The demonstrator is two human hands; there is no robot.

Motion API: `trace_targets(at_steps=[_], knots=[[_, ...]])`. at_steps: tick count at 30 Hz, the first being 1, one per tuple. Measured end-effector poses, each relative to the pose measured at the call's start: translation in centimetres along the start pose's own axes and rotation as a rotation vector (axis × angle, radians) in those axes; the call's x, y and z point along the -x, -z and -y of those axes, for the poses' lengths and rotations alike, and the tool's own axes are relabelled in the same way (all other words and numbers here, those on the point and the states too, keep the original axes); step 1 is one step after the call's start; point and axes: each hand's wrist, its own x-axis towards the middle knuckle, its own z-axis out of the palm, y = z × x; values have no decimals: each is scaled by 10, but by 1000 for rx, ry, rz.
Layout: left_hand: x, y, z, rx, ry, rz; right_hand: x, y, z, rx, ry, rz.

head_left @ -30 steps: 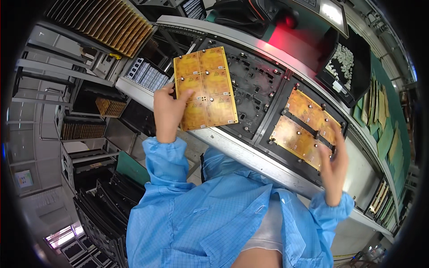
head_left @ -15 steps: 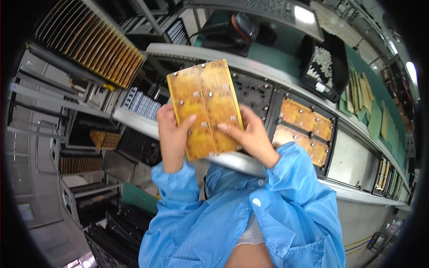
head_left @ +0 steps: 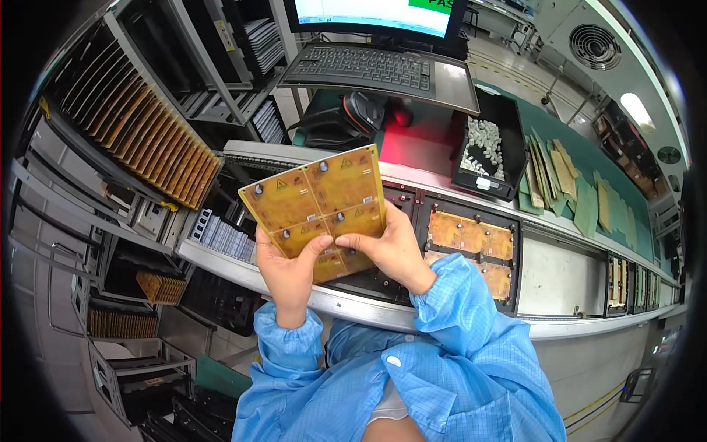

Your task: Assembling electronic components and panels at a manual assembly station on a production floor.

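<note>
A yellow-brown circuit board panel (head_left: 283, 197), divided into several sections with small round components and white labels, is held tilted above the bench. My left hand (head_left: 286, 278) is closed on its lower left edge, the thumb lying on the face. My right hand (head_left: 392, 249) grips the lower right edge, and its thumb tip nearly meets the left one at the middle. The fingers behind the panel are hidden. Right of the hands, a black fixture frame (head_left: 515, 254) on the track holds similar yellow boards (head_left: 458, 233).
A rack of upright boards (head_left: 136, 121) stands at the left. Behind the track are a barcode scanner (head_left: 359, 116), red light on the green mat (head_left: 416, 144), a keyboard (head_left: 361, 70), a monitor (head_left: 368, 16) and a black bin (head_left: 508, 147) of small white parts. Loose board strips (head_left: 549, 177) lie farther right.
The view has tilted up, bringing the monitor and keyboard in. The panel has turned and leans differently, and my thumbs have come together on it. Red light now shows near the scanner.
</note>
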Motion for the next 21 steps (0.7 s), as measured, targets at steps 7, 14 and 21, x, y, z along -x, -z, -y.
trace_targets(at_steps=[7, 14, 21], knots=[[-14, -28, 3, -74, -134, -176, -19, -11, -7, -14, 101, -246], [-26, -40, 0, -101, -187, -139, -22, -13, -6, -96, 256, -349], [-37, -70, 26, -465, -552, -124, -23, -8, -8, 16, 482, -618]])
